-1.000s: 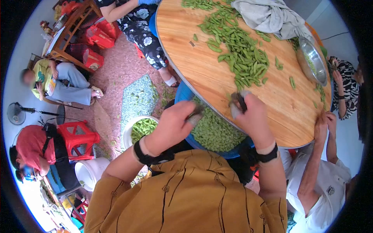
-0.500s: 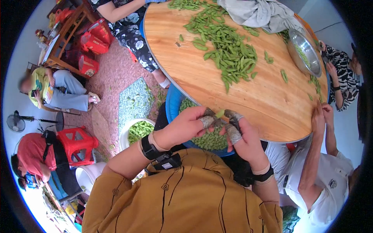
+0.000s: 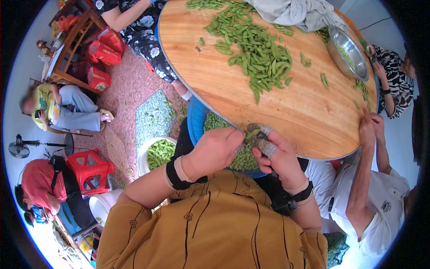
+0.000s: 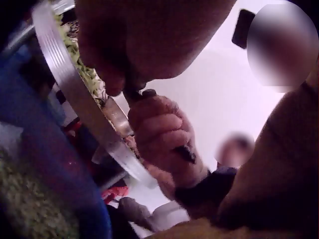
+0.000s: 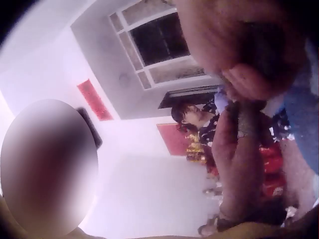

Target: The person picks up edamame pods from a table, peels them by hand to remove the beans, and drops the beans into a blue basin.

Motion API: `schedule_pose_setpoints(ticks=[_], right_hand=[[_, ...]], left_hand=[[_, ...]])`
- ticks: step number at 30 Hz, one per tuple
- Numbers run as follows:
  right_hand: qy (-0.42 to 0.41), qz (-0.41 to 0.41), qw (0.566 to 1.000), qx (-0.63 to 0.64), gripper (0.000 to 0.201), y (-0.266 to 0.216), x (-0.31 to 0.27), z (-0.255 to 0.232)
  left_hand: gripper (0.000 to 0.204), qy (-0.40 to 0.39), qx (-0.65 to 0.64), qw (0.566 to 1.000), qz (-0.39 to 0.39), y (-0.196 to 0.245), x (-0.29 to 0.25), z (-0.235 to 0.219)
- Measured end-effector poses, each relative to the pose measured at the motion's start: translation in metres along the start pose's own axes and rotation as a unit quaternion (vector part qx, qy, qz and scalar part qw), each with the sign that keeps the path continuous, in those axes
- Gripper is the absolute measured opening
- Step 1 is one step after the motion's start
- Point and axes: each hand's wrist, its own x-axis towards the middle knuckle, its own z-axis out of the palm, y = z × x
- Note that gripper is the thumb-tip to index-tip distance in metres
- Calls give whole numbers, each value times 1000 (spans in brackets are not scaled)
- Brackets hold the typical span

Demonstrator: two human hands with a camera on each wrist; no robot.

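Observation:
Over the edge of the round wooden table [image 3: 206,76], both hands meet at a green soybean pod [image 3: 254,133]. My right hand [image 3: 284,160] pinches it between thumb and forefinger, both wrapped in grey tape. My left hand [image 3: 214,149] has its fingers curled in at the pod's near end, its fingertips mostly hidden. Below them, a blue basin [image 3: 193,119] holds many shelled green beans [image 3: 244,162]. In the dark left wrist view, the right hand [image 4: 162,129] shows curled fingers close against the left.
A heap of pods [image 3: 266,58] lies on the table, with a grey cloth [image 3: 298,13] and a steel bowl [image 3: 347,56] farther back. A white bucket of pods [image 3: 161,152] stands at left on the floor. Another person's hands [image 3: 371,127] are at the right table edge.
A second ago my hands were apart, the left over the basin and the right at the table edge. They have come together around a pod, and the left fingers have curled in more.

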Motion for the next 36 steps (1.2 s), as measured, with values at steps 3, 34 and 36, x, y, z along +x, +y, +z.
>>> schedule_pose_setpoints(ticks=[3,34,36], right_hand=[[-54,62,993,84,26,-2,-6,-6],[-92,-272,767,-574,21,26,14,-5],[-119,-260,797,-532,20,34,13,-6]], left_hand=[[9,-117,-445,850,-256,9,5,-19],[12,-251,-173,947,-98,6,-26,-21],[8,-265,-274,920,-85,5,-27,-33]])
